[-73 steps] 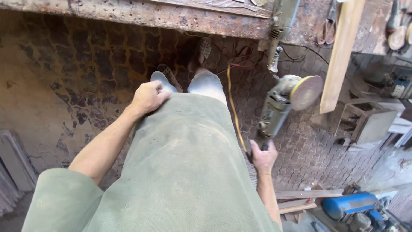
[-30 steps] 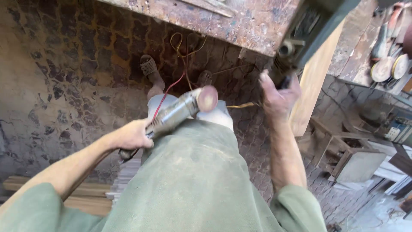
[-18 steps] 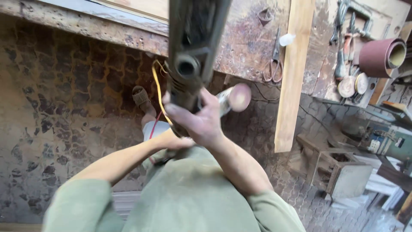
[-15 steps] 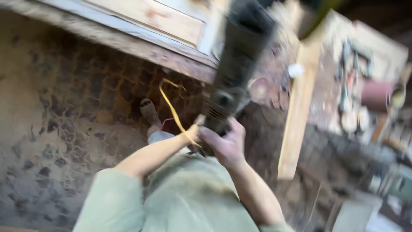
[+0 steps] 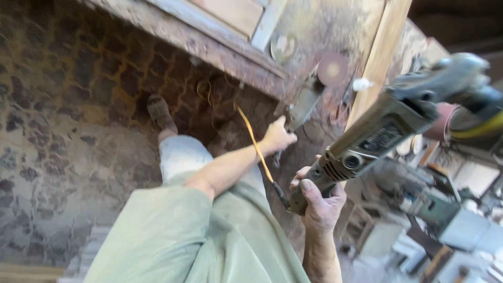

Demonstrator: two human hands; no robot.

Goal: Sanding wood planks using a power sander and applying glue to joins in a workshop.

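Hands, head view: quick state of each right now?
Left hand: closed around the handle of the small grinder, held out toward the workbench.
Right hand: closed around the rear grip of the large angle grinder.

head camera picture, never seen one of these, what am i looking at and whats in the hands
The camera sits on a person's head and looks down, so you see their green clothing, both arms and one foot on a paved floor. The right hand grips the rear handle of a large angle grinder, raised close to the lens; a yellow cord trails from it. The left hand reaches forward and holds a smaller sanding tool with a round pinkish disc, at the edge of a worn wooden workbench. A pale wooden plank leans against the bench.
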